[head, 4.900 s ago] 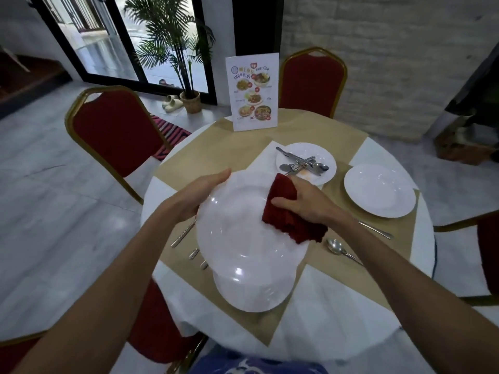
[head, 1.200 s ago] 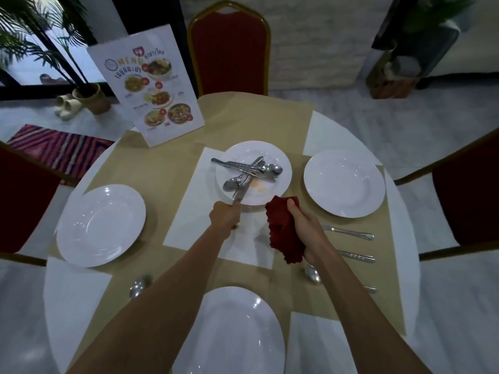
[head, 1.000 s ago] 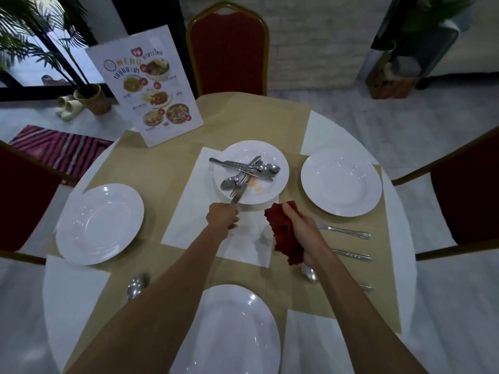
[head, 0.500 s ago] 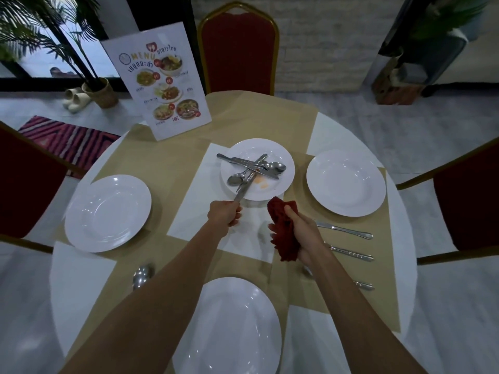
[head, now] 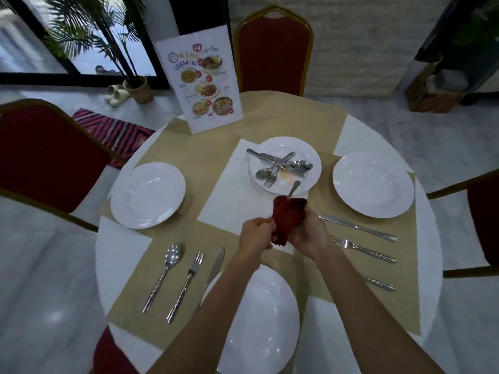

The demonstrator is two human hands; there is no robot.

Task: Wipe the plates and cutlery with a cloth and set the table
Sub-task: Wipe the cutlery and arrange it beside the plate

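Centre plate [head: 270, 144] holds piled cutlery [head: 280, 166]; cloth [head: 287, 217] wraps possibly a knife [head: 294, 187].

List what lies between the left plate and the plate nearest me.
In the head view, a spoon, a fork and a knife lie side by side between the left plate and the near plate, the knife closest to that plate.

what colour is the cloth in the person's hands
The cloth is dark red, plain with no pattern; the head view shows it best.
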